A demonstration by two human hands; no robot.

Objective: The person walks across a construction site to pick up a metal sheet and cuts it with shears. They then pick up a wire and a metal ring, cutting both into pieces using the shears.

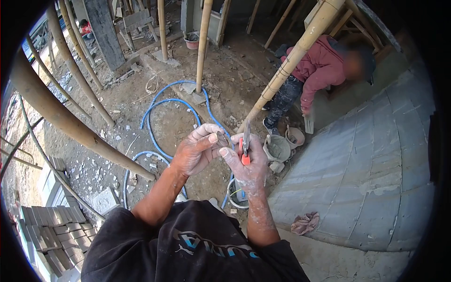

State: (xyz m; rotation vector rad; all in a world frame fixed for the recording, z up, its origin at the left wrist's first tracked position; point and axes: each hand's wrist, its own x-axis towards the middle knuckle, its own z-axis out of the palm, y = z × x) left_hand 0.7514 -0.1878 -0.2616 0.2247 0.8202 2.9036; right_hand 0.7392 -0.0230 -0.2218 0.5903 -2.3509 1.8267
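My left hand (pixel 197 149) is raised in front of my chest, with thumb and fingers pinched together. Any small piece between those fingertips is too small to make out. Beside it, my right hand (pixel 248 162) is closed around a red-handled metal hand tool (pixel 246 141). The tool's narrow grey metal part points upward and away from me; fingers cover much of the handle. Both hands have pale dust on them, and their fingertips are close together. Below and beyond the hands, a blue hose (pixel 149 123) loops over the dirt floor.
Bamboo poles (pixel 203 47) stand around me, one slanting (pixel 286 70) close ahead. A co-worker in a red top (pixel 324 63) bends at the right near buckets (pixel 278 148). Grey panelled wall (pixel 347 174) runs along the right, with a crumpled cloth (pixel 305 223) below. Stacked tiles (pixel 56 230) lie left.
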